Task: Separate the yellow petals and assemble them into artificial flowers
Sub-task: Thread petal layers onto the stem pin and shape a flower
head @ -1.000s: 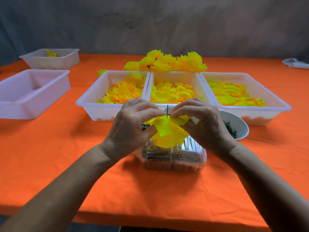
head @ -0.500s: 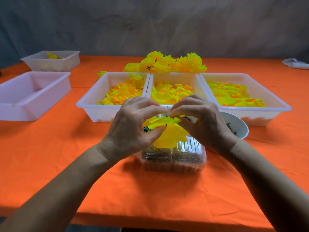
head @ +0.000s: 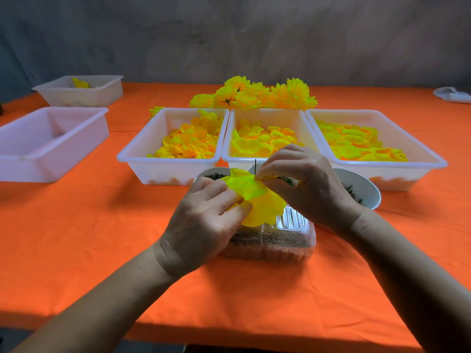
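Observation:
A half-built yellow flower (head: 257, 197) of stacked petals sits on a thin dark stem pin (head: 255, 165) that pokes up through its middle. My left hand (head: 204, 220) grips the flower's lower left side with thumb and fingers curled on the petals. My right hand (head: 303, 182) pinches the top petal at the pin. Three white trays hold loose yellow petals: left (head: 168, 159), middle (head: 265, 115), right (head: 430, 159). Finished yellow flowers (head: 254, 95) are piled behind the trays.
A clear plastic box (head: 280, 240) with brown contents sits under my hands. White bowls (head: 367, 189) with dark green pieces stand behind it. Two more white trays (head: 51, 143) (head: 84, 91) sit at the left on the orange tablecloth. A white object (head: 452, 94) lies far right.
My left hand slid down and left from the top of the flower to its lower side. The flower tilted, exposing more petal surface. My right hand stays pinching at the pin.

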Available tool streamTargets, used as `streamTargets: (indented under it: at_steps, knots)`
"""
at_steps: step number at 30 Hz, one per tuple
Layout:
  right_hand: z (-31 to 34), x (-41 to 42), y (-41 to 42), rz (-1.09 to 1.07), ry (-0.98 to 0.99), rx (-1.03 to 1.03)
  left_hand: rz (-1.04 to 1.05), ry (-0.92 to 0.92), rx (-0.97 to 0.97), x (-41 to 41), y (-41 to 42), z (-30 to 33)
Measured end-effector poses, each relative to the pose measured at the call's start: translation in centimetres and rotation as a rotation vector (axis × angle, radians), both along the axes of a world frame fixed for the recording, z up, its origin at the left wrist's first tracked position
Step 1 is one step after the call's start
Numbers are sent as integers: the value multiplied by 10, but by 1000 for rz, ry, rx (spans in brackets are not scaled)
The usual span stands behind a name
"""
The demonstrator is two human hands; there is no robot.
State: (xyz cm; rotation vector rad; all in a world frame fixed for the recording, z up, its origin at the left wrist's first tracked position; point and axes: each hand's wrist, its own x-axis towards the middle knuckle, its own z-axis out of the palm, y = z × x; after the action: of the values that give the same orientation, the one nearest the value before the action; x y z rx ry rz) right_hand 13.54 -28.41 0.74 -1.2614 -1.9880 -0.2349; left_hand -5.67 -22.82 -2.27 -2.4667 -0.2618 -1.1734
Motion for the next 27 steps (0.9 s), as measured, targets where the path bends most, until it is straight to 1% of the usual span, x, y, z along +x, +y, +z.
streamTargets:
  at_steps: [3, 7, 10, 14, 18, 20, 22, 24, 27]
  knots:
    - [-1, 1, 1, 4, -30, 15, 9, -7, -9, -2, 3, -5]
    - [-4, 0, 1, -12, -120, 49, 10, -38, -48, -4, 5, -9]
    - [-5, 0, 0, -19, -123, 52, -17, -91, -87, -6, 5, -11]
    - [-5, -1, -1, -27, -124, 50, -62, -189, -195, -8, 4, -12]
    - [-4, -1, 0, -18, -117, 35, -61, -290, -333, -7, 4, -6]
    - [-3, -1, -1, -14, -103, 25, -50, -262, -395, -5, 6, 0]
    - [-3, -1, -2, -8, -86, 17, -37, -181, -436, -3, 6, 6]
    - [-4, -2, -2, -7, -70, 13, -17, -94, -451, -1, 6, 11]
    - [-5, -2, -2, -10, -54, 3, -2, -20, -456, 2, 5, 17]
